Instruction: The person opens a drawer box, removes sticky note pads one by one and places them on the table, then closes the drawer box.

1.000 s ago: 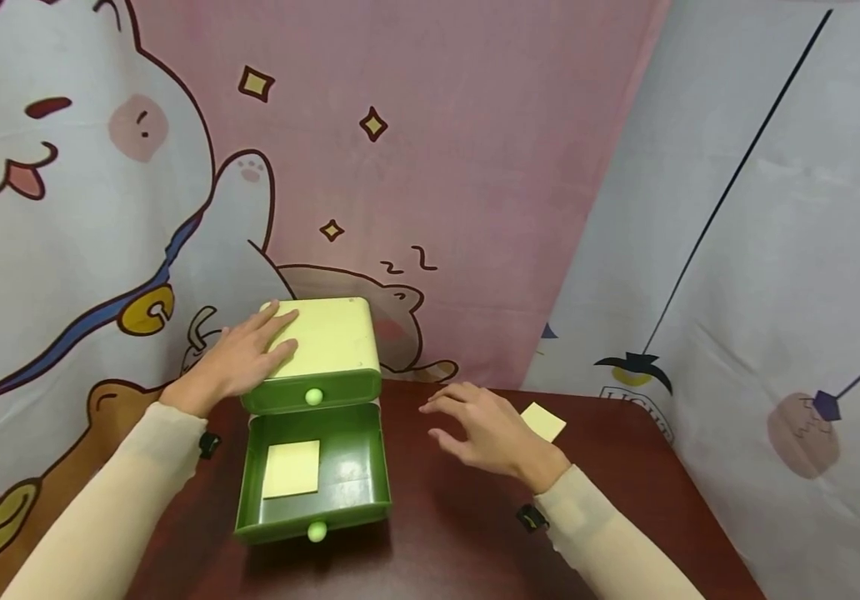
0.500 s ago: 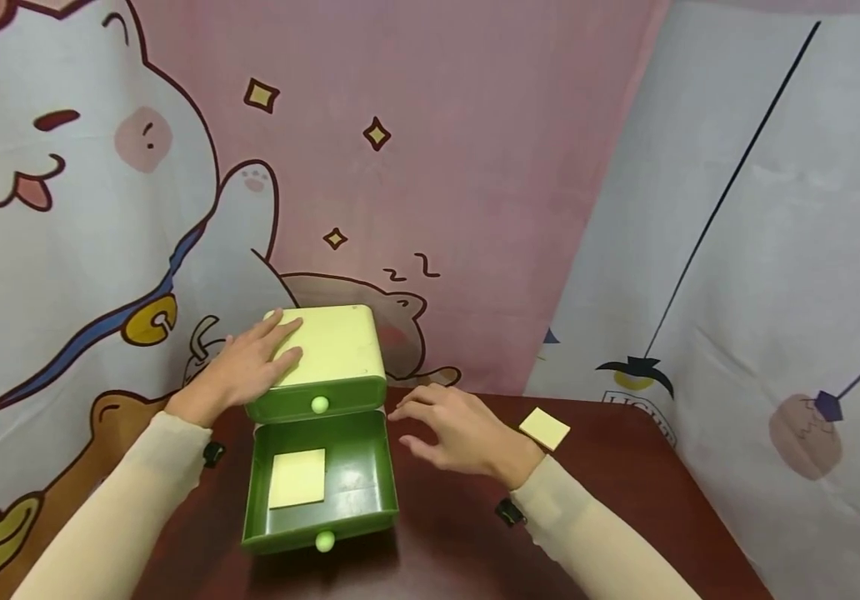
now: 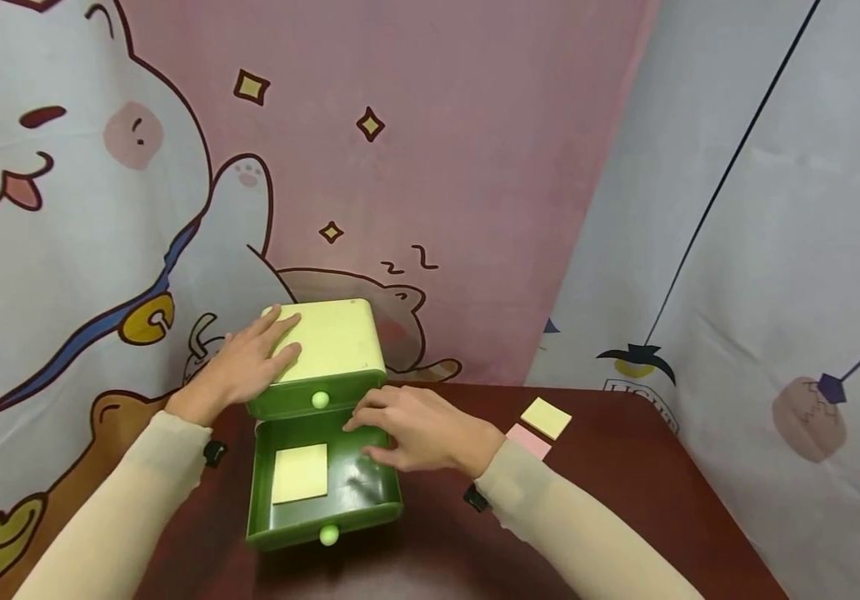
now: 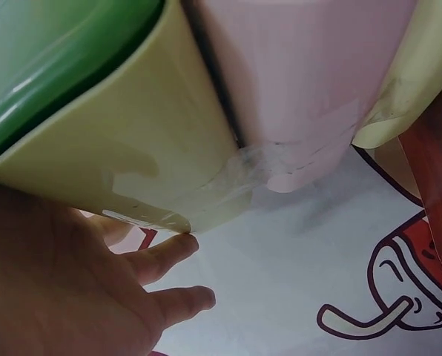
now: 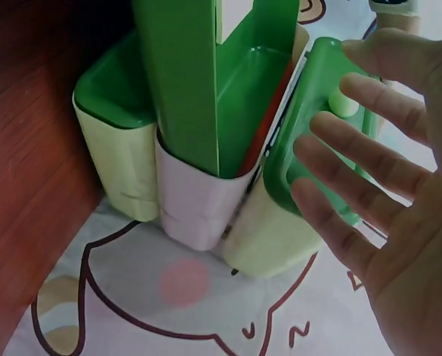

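Observation:
A small drawer unit (image 3: 332, 333) with a cream top stands toward the back of the table. My left hand (image 3: 246, 358) rests on the left of its top, fingers spread; in the left wrist view its fingertips (image 4: 178, 246) lie along the cream casing. Below the top drawer (image 3: 351, 393), a green drawer (image 3: 287, 535) is pulled out, with a pale yellow sticky note pad (image 3: 300, 475) at its left. My right hand (image 3: 418, 425) hovers by that drawer's right side, holding nothing. In the right wrist view its loose fingers appear near the top drawer's round knob (image 5: 344, 103).
On the dark red table (image 3: 625, 500), a second yellow sticky note pad (image 3: 546, 418) lies to the right. A pink pad (image 3: 529, 442) beside it is partly covered by my right sleeve (image 3: 550, 508). A printed cloth (image 3: 475, 208) hangs behind the table.
My right hand has moved left, from over the table to the pulled-out drawer's right side. The pink pad has come into view. My left hand stays on the unit.

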`<state>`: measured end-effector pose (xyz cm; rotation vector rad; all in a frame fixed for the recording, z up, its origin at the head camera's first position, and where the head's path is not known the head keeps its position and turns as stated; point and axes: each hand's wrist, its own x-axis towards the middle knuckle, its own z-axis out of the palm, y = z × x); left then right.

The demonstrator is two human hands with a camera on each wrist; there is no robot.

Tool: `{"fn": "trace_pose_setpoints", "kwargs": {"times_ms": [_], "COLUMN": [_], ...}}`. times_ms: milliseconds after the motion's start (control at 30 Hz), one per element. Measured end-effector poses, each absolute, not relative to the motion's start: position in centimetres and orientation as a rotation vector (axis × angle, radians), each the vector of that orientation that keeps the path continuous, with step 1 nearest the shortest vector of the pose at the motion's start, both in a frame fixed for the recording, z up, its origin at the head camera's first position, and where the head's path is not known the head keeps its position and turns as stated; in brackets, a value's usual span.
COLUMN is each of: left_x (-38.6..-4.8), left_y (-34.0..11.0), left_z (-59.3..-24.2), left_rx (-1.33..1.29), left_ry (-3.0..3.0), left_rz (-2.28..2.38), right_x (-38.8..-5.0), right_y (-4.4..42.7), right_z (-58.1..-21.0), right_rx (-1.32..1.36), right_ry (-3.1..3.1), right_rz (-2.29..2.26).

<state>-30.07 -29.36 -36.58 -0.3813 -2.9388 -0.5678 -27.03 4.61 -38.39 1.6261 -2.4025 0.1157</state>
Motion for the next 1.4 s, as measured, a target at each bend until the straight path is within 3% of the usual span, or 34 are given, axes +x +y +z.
{"fn": "trace_pose_setpoints", "kwargs": {"times_ms": [567, 1400], "left_x": [-30.2, -30.2], "left_y": [-29.1, -29.5], "left_z": [-36.6, -36.6], "left_rx": [-0.377, -0.369], "left_ry": [-2.941, -2.952], "left_rz": [-0.543, -0.519], "right_x": [-27.3, -27.4], "right_y": [0.5, -5.0], "right_z": [-38.2, -39.2], "right_rx": [1.873, 1.981], "right_ry": [-2.471, -2.501], "right_rz": [-0.072, -0.317]}}
